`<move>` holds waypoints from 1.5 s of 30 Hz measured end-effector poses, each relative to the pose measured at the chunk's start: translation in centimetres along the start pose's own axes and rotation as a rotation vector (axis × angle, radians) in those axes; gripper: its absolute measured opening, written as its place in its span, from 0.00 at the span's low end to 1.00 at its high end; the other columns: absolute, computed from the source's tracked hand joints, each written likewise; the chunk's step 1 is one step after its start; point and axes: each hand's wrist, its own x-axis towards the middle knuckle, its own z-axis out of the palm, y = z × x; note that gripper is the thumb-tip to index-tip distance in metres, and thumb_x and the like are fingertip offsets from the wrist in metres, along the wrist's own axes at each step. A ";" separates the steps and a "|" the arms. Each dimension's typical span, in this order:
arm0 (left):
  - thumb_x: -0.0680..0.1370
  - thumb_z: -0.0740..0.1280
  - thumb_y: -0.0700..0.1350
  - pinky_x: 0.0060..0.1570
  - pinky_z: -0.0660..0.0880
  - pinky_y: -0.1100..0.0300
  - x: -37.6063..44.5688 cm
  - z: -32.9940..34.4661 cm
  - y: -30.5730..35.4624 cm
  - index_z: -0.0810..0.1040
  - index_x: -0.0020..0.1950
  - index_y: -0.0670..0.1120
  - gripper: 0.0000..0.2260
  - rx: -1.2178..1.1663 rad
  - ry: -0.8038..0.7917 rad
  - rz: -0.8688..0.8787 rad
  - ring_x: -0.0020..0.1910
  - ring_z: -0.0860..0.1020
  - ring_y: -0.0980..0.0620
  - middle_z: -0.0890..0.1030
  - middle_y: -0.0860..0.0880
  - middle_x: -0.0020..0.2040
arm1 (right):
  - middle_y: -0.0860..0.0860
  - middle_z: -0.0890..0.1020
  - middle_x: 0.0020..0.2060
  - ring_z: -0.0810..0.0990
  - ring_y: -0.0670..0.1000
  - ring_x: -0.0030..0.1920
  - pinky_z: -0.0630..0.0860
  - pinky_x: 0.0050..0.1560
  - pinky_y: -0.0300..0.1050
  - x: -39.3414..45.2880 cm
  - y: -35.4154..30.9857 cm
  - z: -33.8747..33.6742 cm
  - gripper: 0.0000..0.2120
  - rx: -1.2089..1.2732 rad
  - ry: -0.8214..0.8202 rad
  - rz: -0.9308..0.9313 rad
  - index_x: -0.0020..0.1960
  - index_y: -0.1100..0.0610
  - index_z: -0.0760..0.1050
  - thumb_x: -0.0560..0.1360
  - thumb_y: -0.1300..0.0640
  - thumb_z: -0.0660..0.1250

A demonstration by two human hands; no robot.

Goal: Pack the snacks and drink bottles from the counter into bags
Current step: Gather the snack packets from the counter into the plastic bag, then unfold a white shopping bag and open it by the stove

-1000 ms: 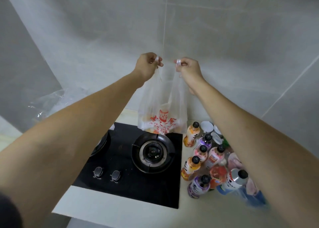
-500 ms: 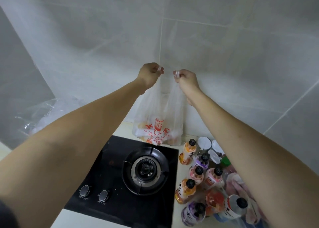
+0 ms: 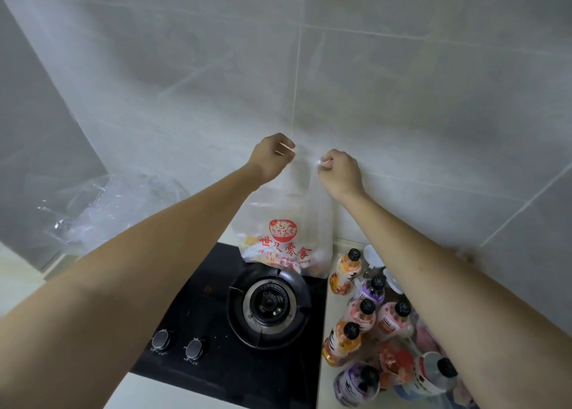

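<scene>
A translucent plastic bag (image 3: pixel 286 222) with red printing hangs in front of the tiled wall, its bottom touching the back of the black stove (image 3: pixel 216 331). Colourful snacks show through its lower part. My left hand (image 3: pixel 272 157) grips the bag's left handle and my right hand (image 3: pixel 339 173) grips the right handle, a short gap between them. Several drink bottles (image 3: pixel 362 312) with black caps, orange, purple and pink, stand and lie on the counter to the right of the stove, under my right forearm.
A gas burner (image 3: pixel 269 306) sits just in front of the bag, with two knobs (image 3: pixel 178 345) nearer me. A crumpled clear plastic sheet (image 3: pixel 102 213) lies at the left by the wall. White round lids (image 3: pixel 373 255) lie behind the bottles.
Both hands have come down with the bag, and its bottom now sits at the stove's back edge. The view has tilted up toward the wall.
</scene>
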 end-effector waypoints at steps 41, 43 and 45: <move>0.79 0.66 0.58 0.63 0.70 0.43 -58.1 -54.6 -38.7 0.71 0.73 0.50 0.24 0.781 0.703 -0.614 0.68 0.70 0.42 0.74 0.47 0.67 | 0.47 0.72 0.70 0.72 0.53 0.69 0.72 0.65 0.50 -43.9 -45.1 51.7 0.25 0.048 -0.872 -0.528 0.74 0.51 0.68 0.79 0.48 0.68; 0.78 0.66 0.61 0.65 0.70 0.41 -59.1 -55.4 -40.6 0.66 0.76 0.53 0.30 0.717 0.695 -0.742 0.71 0.67 0.41 0.70 0.45 0.72 | 0.49 0.65 0.76 0.67 0.56 0.73 0.70 0.69 0.53 -44.2 -45.2 54.3 0.35 0.015 -0.941 -0.496 0.79 0.50 0.60 0.78 0.45 0.71; 0.75 0.68 0.66 0.67 0.69 0.39 -59.9 -55.5 -42.7 0.59 0.80 0.55 0.37 0.628 0.660 -0.920 0.75 0.64 0.39 0.63 0.44 0.77 | 0.51 0.57 0.79 0.62 0.59 0.75 0.67 0.73 0.57 -44.1 -44.7 56.8 0.48 -0.030 -0.978 -0.468 0.82 0.47 0.51 0.73 0.43 0.76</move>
